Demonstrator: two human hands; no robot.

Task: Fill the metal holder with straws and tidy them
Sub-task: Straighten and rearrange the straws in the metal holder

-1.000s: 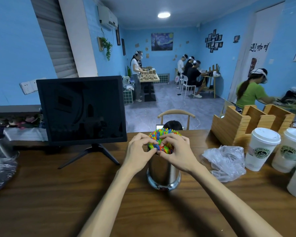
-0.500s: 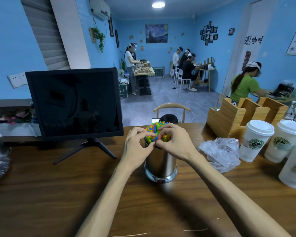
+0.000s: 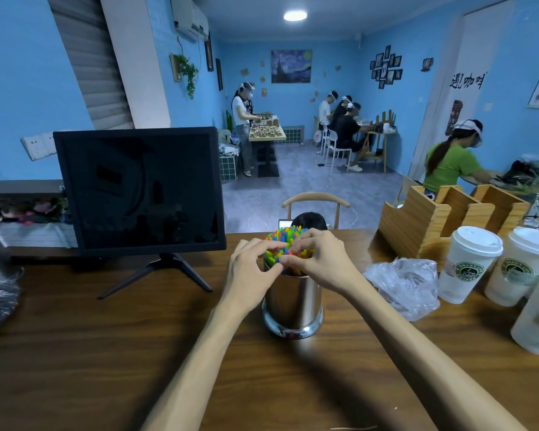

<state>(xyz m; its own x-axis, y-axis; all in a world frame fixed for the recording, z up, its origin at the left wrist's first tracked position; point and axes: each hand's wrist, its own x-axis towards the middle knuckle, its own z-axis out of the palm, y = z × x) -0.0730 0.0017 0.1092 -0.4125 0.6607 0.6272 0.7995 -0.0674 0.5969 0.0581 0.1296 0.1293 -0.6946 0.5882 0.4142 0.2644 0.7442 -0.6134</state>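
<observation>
Open desk in front, clutter at both sides

The desk point(image 3: 91, 353) lies bare on the near side of the metal holder point(image 3: 292, 306), under both forearms. A monitor point(image 3: 139, 189) on its stand blocks the left rear. To the right, a crumpled plastic bag point(image 3: 402, 284) lies just beside the holder, with lidded paper cups point(image 3: 467, 264) and a wooden organizer point(image 3: 448, 216) beyond it.
</observation>
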